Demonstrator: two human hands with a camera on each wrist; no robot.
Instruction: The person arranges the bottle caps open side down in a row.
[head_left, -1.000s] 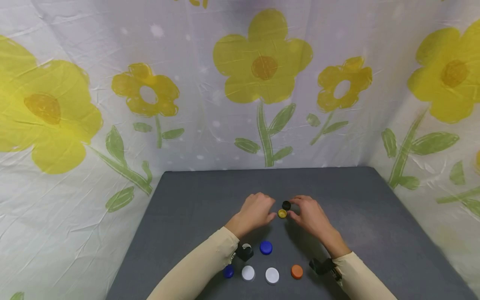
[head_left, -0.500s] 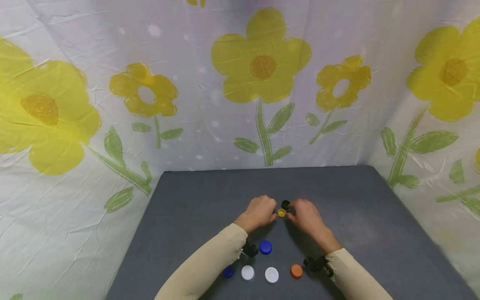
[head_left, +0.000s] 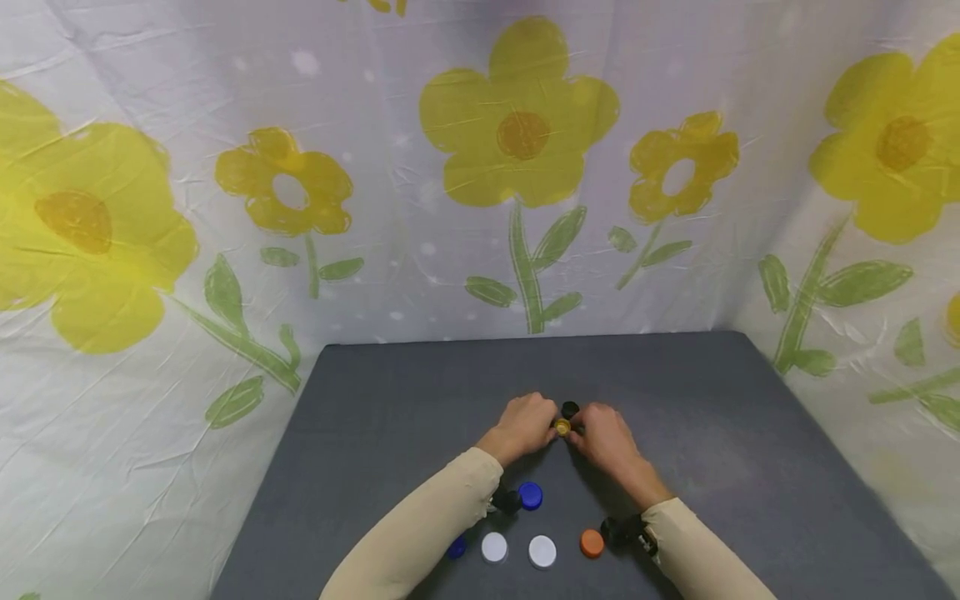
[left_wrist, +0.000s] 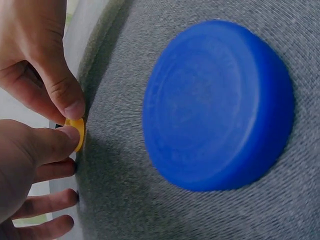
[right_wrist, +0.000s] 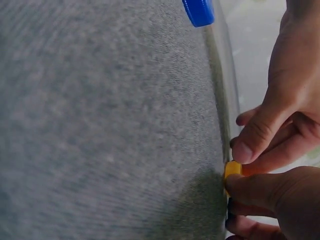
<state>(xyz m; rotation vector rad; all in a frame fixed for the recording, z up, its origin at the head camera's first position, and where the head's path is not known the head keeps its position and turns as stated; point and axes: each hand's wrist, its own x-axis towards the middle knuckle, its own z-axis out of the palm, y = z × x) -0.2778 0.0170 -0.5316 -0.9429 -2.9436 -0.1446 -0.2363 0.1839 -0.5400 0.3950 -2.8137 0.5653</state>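
Note:
A small yellow bottle cap (head_left: 562,427) lies hollow side up on the dark grey table, between the two hands. My left hand (head_left: 525,423) pinches its left side, thumb on the near edge. From the right, my right hand (head_left: 604,433) pinches the same cap with thumb and index finger. Both thumbs meet the yellow cap (left_wrist: 79,134) in the left wrist view, and the right wrist view also shows the yellow cap (right_wrist: 232,172) between them. Just behind it stands a black bottle cap (head_left: 570,409), close to the right index finger.
Nearer the body lie a blue cap (head_left: 530,496), two white caps (head_left: 494,547) and an orange cap (head_left: 592,543). Another blue cap (head_left: 456,547) is partly covered by the left sleeve. A flower-printed cloth (head_left: 405,275) hangs behind the table (head_left: 420,375).
Left hand moved right and right hand moved slightly left and nearer; both fingers now reach the yellow cap. A pale cap by the left wrist is now hidden.

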